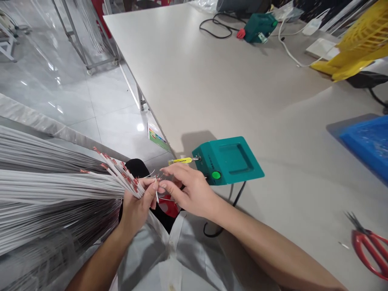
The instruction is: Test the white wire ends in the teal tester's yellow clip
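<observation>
My left hand is closed around a bunch of white cables whose ends show reddish-brown wire. One cable end sticks up between its thumb and forefinger. My right hand meets it there, thumb and fingers pinched at the thin loose wires of that end. Just beyond my right hand stands a green device with a round green button, at the table's edge. A yellow-handled tool with a metal shaft points into its side. Exactly what the right fingertips grip is partly hidden.
Many long white cables hang at the left. Red-handled scissors lie at the right, below a blue tray. Farther back are a second green device, a black cord and a yellow plastic object. A metal rack stands on the floor.
</observation>
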A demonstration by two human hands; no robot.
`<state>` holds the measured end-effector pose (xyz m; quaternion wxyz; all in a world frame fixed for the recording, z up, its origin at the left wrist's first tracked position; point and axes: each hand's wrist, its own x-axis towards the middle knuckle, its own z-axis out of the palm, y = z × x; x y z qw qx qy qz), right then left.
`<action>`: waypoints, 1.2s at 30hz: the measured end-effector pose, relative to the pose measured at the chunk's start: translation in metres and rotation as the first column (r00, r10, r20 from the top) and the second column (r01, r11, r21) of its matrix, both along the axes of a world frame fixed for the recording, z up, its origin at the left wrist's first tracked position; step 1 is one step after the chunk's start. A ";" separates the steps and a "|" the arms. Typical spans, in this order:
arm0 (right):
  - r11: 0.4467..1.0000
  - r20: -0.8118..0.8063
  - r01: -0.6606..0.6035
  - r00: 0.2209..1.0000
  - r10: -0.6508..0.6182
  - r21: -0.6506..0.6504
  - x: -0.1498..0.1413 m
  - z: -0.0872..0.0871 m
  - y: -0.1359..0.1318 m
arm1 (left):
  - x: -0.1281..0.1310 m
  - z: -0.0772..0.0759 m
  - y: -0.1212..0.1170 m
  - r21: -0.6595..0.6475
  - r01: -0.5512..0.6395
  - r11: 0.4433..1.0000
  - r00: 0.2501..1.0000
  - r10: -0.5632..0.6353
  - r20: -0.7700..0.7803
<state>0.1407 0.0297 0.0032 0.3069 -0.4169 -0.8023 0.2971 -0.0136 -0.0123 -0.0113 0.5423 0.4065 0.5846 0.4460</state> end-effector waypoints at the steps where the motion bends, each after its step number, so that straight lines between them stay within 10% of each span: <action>1: 0.999 -0.027 -0.043 0.999 0.042 -0.019 0.000 0.000 0.001 | 0.000 0.002 0.001 -0.010 0.032 0.999 0.999 -0.032 -0.005; 6: 0.981 0.103 -0.133 0.988 0.119 0.143 0.001 -0.002 0.004 | 0.003 0.005 0.005 -0.051 0.143 0.988 0.990 -0.142 0.016; 16: 0.912 0.355 -0.013 0.923 -0.147 0.411 0.022 0.027 0.013 | 0.003 -0.003 0.013 -0.077 -0.001 0.997 0.986 0.014 0.168; 22: 0.924 0.707 -0.227 0.704 -0.063 0.308 0.033 0.033 0.036 | 0.007 -0.001 0.020 -0.044 -0.013 0.999 0.985 0.020 0.169; 36: 0.985 0.746 -0.168 0.653 0.135 -0.031 0.034 0.046 0.069 | 0.016 -0.008 0.031 -0.019 -0.028 0.999 0.986 0.030 0.167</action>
